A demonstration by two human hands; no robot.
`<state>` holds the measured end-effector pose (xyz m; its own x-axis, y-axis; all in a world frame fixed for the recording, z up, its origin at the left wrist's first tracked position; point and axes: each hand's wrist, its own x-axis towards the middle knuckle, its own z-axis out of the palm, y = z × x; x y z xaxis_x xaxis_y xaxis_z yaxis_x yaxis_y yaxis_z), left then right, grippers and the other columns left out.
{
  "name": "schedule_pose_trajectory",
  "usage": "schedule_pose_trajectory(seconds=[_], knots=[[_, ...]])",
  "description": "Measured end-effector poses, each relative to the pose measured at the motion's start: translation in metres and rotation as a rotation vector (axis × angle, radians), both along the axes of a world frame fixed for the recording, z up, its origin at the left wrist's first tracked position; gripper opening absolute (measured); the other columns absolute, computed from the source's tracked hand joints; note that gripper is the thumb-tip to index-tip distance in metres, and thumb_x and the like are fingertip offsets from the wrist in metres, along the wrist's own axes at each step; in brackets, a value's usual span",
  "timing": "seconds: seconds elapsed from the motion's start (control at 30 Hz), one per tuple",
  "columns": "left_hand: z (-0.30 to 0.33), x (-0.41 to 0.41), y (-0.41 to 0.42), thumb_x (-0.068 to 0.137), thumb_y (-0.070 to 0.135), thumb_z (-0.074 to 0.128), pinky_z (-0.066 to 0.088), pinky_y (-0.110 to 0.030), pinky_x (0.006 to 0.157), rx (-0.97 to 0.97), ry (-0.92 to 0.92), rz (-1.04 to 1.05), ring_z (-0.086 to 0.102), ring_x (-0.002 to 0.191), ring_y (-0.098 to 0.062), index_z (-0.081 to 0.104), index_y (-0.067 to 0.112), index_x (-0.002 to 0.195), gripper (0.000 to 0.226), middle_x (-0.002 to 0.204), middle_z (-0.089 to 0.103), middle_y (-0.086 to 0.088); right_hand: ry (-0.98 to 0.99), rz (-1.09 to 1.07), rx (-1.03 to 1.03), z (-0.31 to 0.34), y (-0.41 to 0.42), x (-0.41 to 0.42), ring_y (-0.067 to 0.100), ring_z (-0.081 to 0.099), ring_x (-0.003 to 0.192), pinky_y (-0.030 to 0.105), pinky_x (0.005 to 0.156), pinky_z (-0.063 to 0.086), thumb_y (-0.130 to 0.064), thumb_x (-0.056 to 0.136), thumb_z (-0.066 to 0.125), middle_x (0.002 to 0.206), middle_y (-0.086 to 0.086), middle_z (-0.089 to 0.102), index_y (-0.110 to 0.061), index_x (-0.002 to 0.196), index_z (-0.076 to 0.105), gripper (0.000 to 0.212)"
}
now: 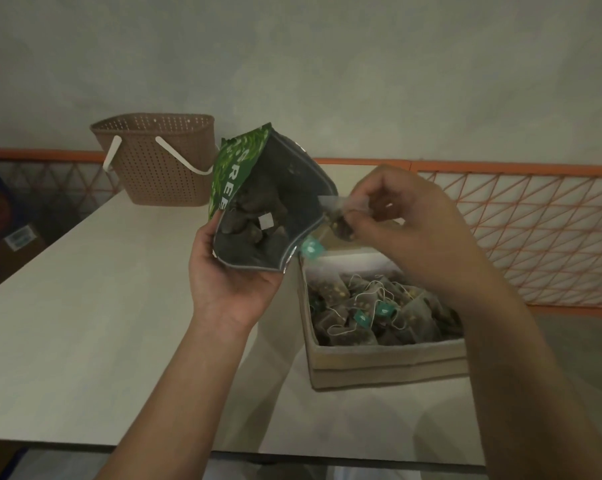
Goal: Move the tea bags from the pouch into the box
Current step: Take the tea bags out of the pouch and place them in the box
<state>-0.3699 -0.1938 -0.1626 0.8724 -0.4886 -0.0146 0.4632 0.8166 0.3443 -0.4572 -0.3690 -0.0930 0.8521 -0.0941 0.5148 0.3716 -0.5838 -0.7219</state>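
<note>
My left hand point(230, 271) grips a green foil pouch point(272, 199) from below, holding it above the table with its mouth open toward me. Several dark tea bags point(254, 216) lie inside it. My right hand point(403, 216) pinches one tea bag point(339, 221) just outside the pouch mouth, above the box's far edge. Its teal tag point(311, 249) dangles on a string beneath. An open cardboard box point(386, 362) stands on the table under my right forearm. It holds several tea bags point(372, 313) with white strings and teal tags.
A brown perforated basket point(157, 161) with white handles stands at the table's point(85, 306) far left corner. An orange wire fence point(521, 230) runs behind and to the right. Cardboard boxes point(5, 233) sit on the floor at the left.
</note>
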Motion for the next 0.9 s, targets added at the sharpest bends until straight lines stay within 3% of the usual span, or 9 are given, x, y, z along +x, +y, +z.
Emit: schedule_pose_trajectory(seconds=[0.13, 0.3, 0.37, 0.47, 0.57, 0.63, 0.73, 0.8, 0.9], knots=[[0.002, 0.000, -0.001, 0.084, 0.039, 0.059, 0.055, -0.038, 0.096, -0.010, -0.009, 0.001, 0.051, 0.136, -0.032, 0.070, 0.019, 0.127, 0.049, 0.148, 0.055, -0.010, 0.051, -0.130, -0.051, -0.018, -0.018, -0.001, 0.000, 0.058, 0.070, 0.011, 0.062, 0.047, -0.008, 0.085, 0.067, 0.075, -0.016, 0.063, -0.020, 0.082, 0.064, 0.013], [0.003, -0.002, -0.004, 0.082, 0.038, 0.061, 0.055, -0.038, 0.098, 0.003, 0.005, -0.007, 0.054, 0.134, -0.032, 0.070, 0.018, 0.127, 0.050, 0.142, 0.060, -0.013, 0.201, -0.321, -0.206, -0.048, -0.033, 0.016, 0.005, 0.059, 0.073, 0.006, 0.054, 0.039, -0.016, 0.089, 0.065, 0.085, -0.008, 0.064, -0.019, 0.087, 0.063, 0.005], [0.002, -0.003, -0.003, 0.081, 0.039, 0.062, 0.053, -0.038, 0.100, 0.018, 0.013, 0.000, 0.055, 0.132, -0.031, 0.074, 0.018, 0.122, 0.048, 0.140, 0.061, -0.013, 0.362, -0.306, -0.248, -0.058, -0.037, 0.021, 0.011, 0.063, 0.085, 0.009, 0.061, 0.041, -0.022, 0.092, 0.063, 0.097, -0.004, 0.067, -0.022, 0.097, 0.067, 0.006], [0.003, -0.005, -0.003, 0.081, 0.039, 0.061, 0.052, -0.037, 0.101, 0.034, 0.010, 0.009, 0.056, 0.131, -0.032, 0.079, 0.017, 0.112, 0.042, 0.136, 0.064, -0.014, 0.623, -0.200, -0.414, -0.068, -0.039, 0.022, 0.015, 0.055, 0.108, 0.024, 0.088, 0.042, -0.031, 0.096, 0.056, 0.127, 0.000, 0.058, -0.022, 0.126, 0.063, 0.031], [0.005, -0.007, -0.002, 0.080, 0.039, 0.061, 0.054, -0.038, 0.099, 0.047, 0.007, 0.020, 0.059, 0.127, -0.031, 0.081, 0.016, 0.104, 0.039, 0.134, 0.065, -0.015, 0.739, -0.131, -0.502, -0.068, -0.035, 0.019, 0.016, 0.053, 0.106, 0.027, 0.088, 0.040, -0.035, 0.100, 0.047, 0.129, 0.002, 0.057, -0.021, 0.125, 0.063, 0.033], [0.005, -0.007, -0.001, 0.080, 0.040, 0.061, 0.055, -0.037, 0.099, 0.044, 0.009, 0.017, 0.058, 0.127, -0.030, 0.081, 0.016, 0.103, 0.039, 0.135, 0.065, -0.014, 0.673, -0.166, -0.441, -0.066, -0.034, 0.017, 0.016, 0.054, 0.108, 0.027, 0.090, 0.042, -0.035, 0.099, 0.049, 0.128, 0.002, 0.058, -0.025, 0.127, 0.062, 0.033], [0.004, -0.006, 0.000, 0.082, 0.040, 0.060, 0.049, -0.037, 0.105, 0.024, 0.005, 0.000, 0.053, 0.134, -0.030, 0.080, 0.015, 0.108, 0.041, 0.140, 0.061, -0.013, 0.326, -0.244, -0.269, -0.052, -0.022, 0.012, 0.005, 0.054, 0.102, 0.016, 0.084, 0.043, -0.031, 0.096, 0.056, 0.118, -0.007, 0.061, -0.030, 0.120, 0.063, 0.025], [0.004, -0.007, 0.000, 0.081, 0.041, 0.060, 0.042, -0.037, 0.112, 0.044, -0.003, -0.002, 0.050, 0.137, -0.031, 0.080, 0.015, 0.106, 0.041, 0.143, 0.058, -0.014, 0.090, -0.203, -0.104, -0.032, -0.006, 0.007, -0.001, 0.056, 0.091, 0.007, 0.076, 0.043, -0.023, 0.093, 0.061, 0.104, -0.012, 0.062, -0.030, 0.107, 0.066, 0.016], [0.006, -0.009, -0.002, 0.085, 0.042, 0.056, 0.039, -0.037, 0.114, 0.077, -0.018, -0.003, 0.058, 0.126, -0.031, 0.082, 0.013, 0.100, 0.042, 0.137, 0.062, -0.016, -0.038, -0.049, -0.014, -0.006, 0.022, 0.004, -0.001, 0.060, 0.087, 0.008, 0.078, 0.047, -0.017, 0.090, 0.066, 0.097, -0.011, 0.066, -0.025, 0.103, 0.071, 0.015]])
